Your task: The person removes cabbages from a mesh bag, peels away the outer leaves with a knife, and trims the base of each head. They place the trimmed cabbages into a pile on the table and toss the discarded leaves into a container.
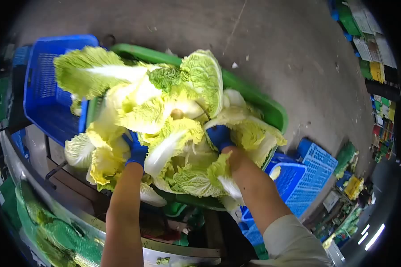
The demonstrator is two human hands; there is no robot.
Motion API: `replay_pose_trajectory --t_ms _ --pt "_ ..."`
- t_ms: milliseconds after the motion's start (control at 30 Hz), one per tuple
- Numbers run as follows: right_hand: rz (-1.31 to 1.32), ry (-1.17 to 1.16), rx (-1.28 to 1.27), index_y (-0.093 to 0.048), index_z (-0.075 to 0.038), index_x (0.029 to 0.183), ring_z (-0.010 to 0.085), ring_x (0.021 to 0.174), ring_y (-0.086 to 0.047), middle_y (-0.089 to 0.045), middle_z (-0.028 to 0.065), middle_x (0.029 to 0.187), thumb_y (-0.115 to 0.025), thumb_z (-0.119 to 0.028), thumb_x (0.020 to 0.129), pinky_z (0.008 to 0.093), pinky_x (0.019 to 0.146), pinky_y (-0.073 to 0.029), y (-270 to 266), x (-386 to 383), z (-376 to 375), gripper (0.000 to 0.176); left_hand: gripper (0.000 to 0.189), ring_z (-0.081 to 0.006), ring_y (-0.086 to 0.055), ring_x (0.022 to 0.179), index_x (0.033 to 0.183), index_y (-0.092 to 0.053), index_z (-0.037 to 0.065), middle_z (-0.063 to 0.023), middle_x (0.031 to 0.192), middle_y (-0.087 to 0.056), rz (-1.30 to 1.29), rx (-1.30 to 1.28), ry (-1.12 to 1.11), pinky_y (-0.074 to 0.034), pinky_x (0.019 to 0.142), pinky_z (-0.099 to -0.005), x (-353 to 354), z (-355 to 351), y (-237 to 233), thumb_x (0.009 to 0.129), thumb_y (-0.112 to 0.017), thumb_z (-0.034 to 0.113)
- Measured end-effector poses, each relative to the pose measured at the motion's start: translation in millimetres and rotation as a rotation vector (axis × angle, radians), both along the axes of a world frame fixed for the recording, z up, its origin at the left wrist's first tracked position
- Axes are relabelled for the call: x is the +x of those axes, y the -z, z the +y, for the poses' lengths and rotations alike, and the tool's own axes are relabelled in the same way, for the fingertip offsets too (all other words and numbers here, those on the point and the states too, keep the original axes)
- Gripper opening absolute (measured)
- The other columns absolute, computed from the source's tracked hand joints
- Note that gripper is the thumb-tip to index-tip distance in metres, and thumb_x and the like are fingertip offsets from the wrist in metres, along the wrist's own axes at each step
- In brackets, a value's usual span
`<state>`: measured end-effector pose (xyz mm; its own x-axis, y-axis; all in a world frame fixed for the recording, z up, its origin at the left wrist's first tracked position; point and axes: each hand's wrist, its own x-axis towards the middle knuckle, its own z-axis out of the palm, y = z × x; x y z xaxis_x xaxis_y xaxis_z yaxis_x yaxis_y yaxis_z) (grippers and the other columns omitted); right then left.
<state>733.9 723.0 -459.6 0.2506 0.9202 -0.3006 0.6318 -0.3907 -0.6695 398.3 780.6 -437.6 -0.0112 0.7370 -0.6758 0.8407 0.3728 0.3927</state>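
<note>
A heap of loose napa cabbage leaves [162, 153], pale green, yellow and white, fills a green tub [258, 100] and spills past its rim. My left hand [137, 150], in a blue glove, is pushed in among the leaves on the heap's left side. Its visible fingers are spread apart; the tips are partly covered. My right hand [219, 137], also blue-gloved, reaches into the leaves on the right side. Leaves hide its fingertips, so its grip does not show. One large leaf [87, 73] sticks out over the tub's upper left edge.
A blue crate [47, 89] stands against the tub's left side, with a bit of leaf in it. More blue crates [314, 171] are at the lower right. A curved metal edge [53, 196] runs along the lower left, beside green mesh bags [53, 231]. Scraps lie on the concrete floor [294, 58].
</note>
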Motion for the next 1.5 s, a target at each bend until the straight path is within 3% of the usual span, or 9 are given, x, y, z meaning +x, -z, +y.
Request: replay_pose_trajectory --t_ms 100,367,433,600,700,767,933,1300,1500 --pt "0.047 0.093 -0.314 -0.067 -0.004 0.087 0.0364 0.075 -0.064 -0.067 0.0180 0.077 -0.066 -0.037 0.080 0.0454 0.074 -0.050 -35 0 4 0.034 0.074 -0.0398 -0.003 0.143 0.141 -0.033 0.013 -0.0200 0.154 -0.012 0.117 -0.041 0.384 -0.013 0.107 -0.0635 -7 15 -21 0.076 -0.065 0.032" --pt "0.488 -0.154 0.215 -0.056 -0.004 0.072 0.0219 0.049 -0.052 -0.053 0.0113 0.058 -0.070 -0.016 0.081 0.0318 0.051 -0.043 -186 -32 37 0.021 0.074 -0.0379 -0.040 0.129 0.139 -0.040 0.006 -0.0243 0.142 -0.038 0.251 0.189 0.978 -0.034 0.103 -0.0472 47 41 -262 0.076 -0.070 0.032" --pt "0.369 -0.244 -0.013 -0.057 -0.004 0.073 0.0372 0.061 -0.058 -0.058 0.0193 0.067 -0.067 -0.031 0.081 0.0414 0.059 -0.046 -147 -68 81 0.030 0.072 -0.0383 -0.041 0.127 0.139 -0.040 0.006 -0.0234 0.142 -0.038 0.166 0.299 0.957 -0.035 0.102 -0.0470 36 39 -294 0.077 -0.070 0.027" --pt "0.365 -0.116 -0.030 -0.061 -0.009 0.081 0.0250 0.062 -0.059 -0.060 0.0109 0.066 -0.058 -0.026 0.086 0.0402 0.060 -0.046 28 -99 91 0.018 0.058 -0.0447 -0.051 0.116 0.123 -0.056 0.002 -0.0251 0.127 -0.053 -0.259 0.409 0.576 -0.042 0.093 -0.0540 -19 -36 -362 0.072 -0.074 0.023" --pt "0.137 -0.264 -0.139 -0.060 -0.010 0.080 0.0224 0.058 -0.056 -0.057 0.0081 0.063 -0.057 -0.027 0.087 0.0379 0.055 -0.044 54 -90 102 0.018 0.051 -0.0394 -0.047 0.124 0.125 -0.057 0.009 -0.0203 0.132 -0.051 -0.299 0.239 0.326 -0.040 0.097 -0.0516 -33 -122 -359 0.080 -0.068 0.031" --pt "0.055 -0.307 -0.176 -0.060 -0.010 0.080 0.0206 0.055 -0.053 -0.055 0.0062 0.062 -0.057 -0.027 0.088 0.0365 0.052 -0.042 63 -87 113 0.019 0.046 -0.0274 -0.046 0.128 0.131 -0.052 0.014 -0.0128 0.140 -0.047 0.063 0.433 0.692 -0.029 0.107 -0.0454 -35 -152 -345 0.089 -0.054 0.032" --pt "-0.021 -0.301 -0.200 -0.058 -0.012 0.078 0.0162 0.048 -0.047 -0.049 0.0015 0.057 -0.056 -0.028 0.091 0.0327 0.045 -0.037 36 -74 127 0.021 0.066 -0.0351 -0.031 0.138 0.140 -0.038 0.005 -0.0163 0.148 -0.035 -0.209 0.512 0.456 -0.028 0.109 -0.0459 -39 -153 -339 0.088 -0.053 0.044" --pt "0.666 0.050 0.201 -0.055 -0.013 0.076 0.0067 0.038 -0.038 -0.044 -0.0050 0.053 -0.062 -0.023 0.089 0.0224 0.034 -0.028 -239 -116 78 0.018 0.065 -0.0394 -0.028 0.137 0.127 -0.048 -0.006 -0.0245 0.145 -0.032 -0.232 0.861 0.328 -0.026 0.111 -0.0485 -33 -169 -324 0.084 -0.059 0.042" --pt "0.704 -0.380 0.282 -0.063 -0.007 0.083 0.0072 0.055 -0.054 -0.057 -0.0024 0.064 -0.063 -0.015 0.087 0.0234 0.049 -0.043 -414 -274 -12 0.009 0.041 -0.0333 -0.052 0.119 0.123 -0.057 0.007 -0.0142 0.128 -0.055 -0.598 1.004 -0.243 -0.042 0.099 -0.0421 -54 -199 -336 0.084 -0.067 0.018"
